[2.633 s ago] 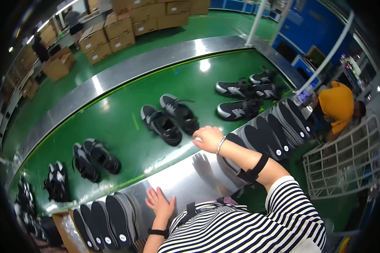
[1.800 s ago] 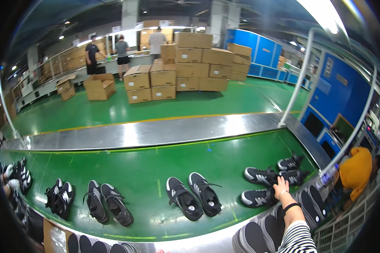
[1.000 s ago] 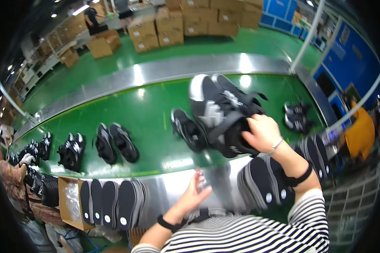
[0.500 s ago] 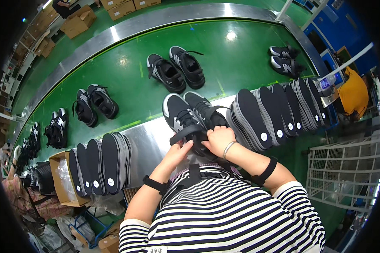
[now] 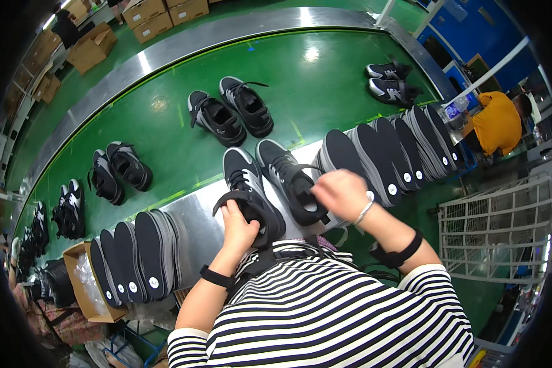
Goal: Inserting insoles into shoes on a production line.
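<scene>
Touching the mouth of one black and gray shoe, the left hand has its fingertips by the black strap and its thumb apart from them. I cannot tell if those fingers are holding on tight. The right hand is close to the heel of the matching shoe. It is blurry, so I cannot tell what its fingers are doing. These two shoes are side by side at the shiny metal ledge, toes pointing away from the person. Just past them, another pair of shoes sits on the green table. Piles of dark insoles stand to the right. More insole piles stand to the left, next to a cardboard box with clear plastic inside. Far right, a person in orange is bending over.
</scene>
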`<action>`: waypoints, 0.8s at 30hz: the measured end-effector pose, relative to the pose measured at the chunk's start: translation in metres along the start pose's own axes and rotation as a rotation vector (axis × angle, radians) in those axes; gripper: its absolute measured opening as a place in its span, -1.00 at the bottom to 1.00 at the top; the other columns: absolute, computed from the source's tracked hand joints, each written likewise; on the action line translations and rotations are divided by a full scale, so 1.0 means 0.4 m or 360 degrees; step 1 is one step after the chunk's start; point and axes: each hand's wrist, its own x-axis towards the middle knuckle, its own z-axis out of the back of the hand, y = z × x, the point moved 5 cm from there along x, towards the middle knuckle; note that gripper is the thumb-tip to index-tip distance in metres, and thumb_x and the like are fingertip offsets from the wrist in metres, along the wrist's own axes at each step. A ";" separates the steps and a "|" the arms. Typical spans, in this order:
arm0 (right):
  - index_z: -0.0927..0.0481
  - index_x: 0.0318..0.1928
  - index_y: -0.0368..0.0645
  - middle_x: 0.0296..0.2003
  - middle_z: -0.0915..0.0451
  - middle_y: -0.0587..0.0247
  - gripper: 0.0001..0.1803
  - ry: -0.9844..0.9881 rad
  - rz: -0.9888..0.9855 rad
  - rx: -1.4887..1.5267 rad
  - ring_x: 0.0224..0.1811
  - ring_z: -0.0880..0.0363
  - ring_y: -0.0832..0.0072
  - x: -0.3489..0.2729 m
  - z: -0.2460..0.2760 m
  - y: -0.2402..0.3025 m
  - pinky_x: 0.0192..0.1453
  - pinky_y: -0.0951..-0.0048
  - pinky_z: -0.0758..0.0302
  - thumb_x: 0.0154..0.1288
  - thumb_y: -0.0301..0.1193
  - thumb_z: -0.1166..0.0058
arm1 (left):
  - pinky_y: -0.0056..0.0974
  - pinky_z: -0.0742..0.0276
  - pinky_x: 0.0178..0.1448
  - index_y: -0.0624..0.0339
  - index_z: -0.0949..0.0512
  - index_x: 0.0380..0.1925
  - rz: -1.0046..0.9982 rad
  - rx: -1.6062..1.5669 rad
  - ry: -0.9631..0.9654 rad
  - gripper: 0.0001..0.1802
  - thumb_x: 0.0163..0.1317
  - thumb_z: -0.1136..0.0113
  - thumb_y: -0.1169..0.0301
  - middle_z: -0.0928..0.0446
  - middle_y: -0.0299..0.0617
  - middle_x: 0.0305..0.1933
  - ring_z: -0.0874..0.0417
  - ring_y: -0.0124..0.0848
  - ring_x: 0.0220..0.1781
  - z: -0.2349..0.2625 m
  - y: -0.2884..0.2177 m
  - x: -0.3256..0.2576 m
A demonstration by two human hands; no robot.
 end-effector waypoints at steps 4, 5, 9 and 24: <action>-0.41 -0.33 -0.16 -0.35 -0.47 0.13 -0.58 0.0322 -0.0611 -0.0659 -0.29 -0.49 0.19 -0.020 0.021 -0.167 -0.27 0.20 -0.45 -0.02 -0.07 -0.10 | -0.10 -0.14 0.18 0.31 -0.06 0.09 0.0180 0.0159 0.0126 -0.17 -0.29 -0.18 0.49 -0.12 0.18 0.01 -0.17 0.08 0.06 0.020 0.001 -0.025; -0.39 -0.31 -0.16 -0.34 -0.47 0.14 -0.54 0.0315 -0.0661 -0.0634 -0.27 -0.49 0.19 -0.027 0.013 -0.183 -0.28 0.20 -0.45 -0.05 -0.04 -0.12 | -0.07 -0.14 0.16 0.31 -0.06 0.08 0.0114 0.0398 0.0132 -0.13 -0.31 -0.25 0.41 -0.12 0.18 0.03 -0.17 0.08 0.08 0.018 -0.011 -0.030; -0.36 -0.26 -0.14 -0.32 -0.48 0.16 -0.45 0.0424 -0.0825 -0.0609 -0.24 -0.49 0.21 -0.042 -0.022 -0.221 -0.26 0.21 -0.43 -0.11 0.01 -0.15 | 0.03 -0.13 0.11 0.29 -0.18 0.01 -0.0314 0.0957 0.0036 -0.12 -0.38 -0.38 0.23 -0.17 0.09 0.06 -0.17 0.03 0.10 0.008 -0.060 -0.014; -0.57 -0.51 -0.14 -0.39 -0.50 0.14 -0.87 0.1037 0.0509 -0.0174 -0.38 -0.54 0.27 0.035 0.022 0.139 -0.31 0.33 -0.48 -0.04 -0.36 -0.05 | -0.36 -0.44 -0.32 0.25 -0.59 -0.41 -0.0157 0.0128 -0.0026 -0.71 -0.03 -0.21 0.23 -0.57 -0.11 -0.47 -0.58 -0.34 -0.44 0.026 -0.076 0.124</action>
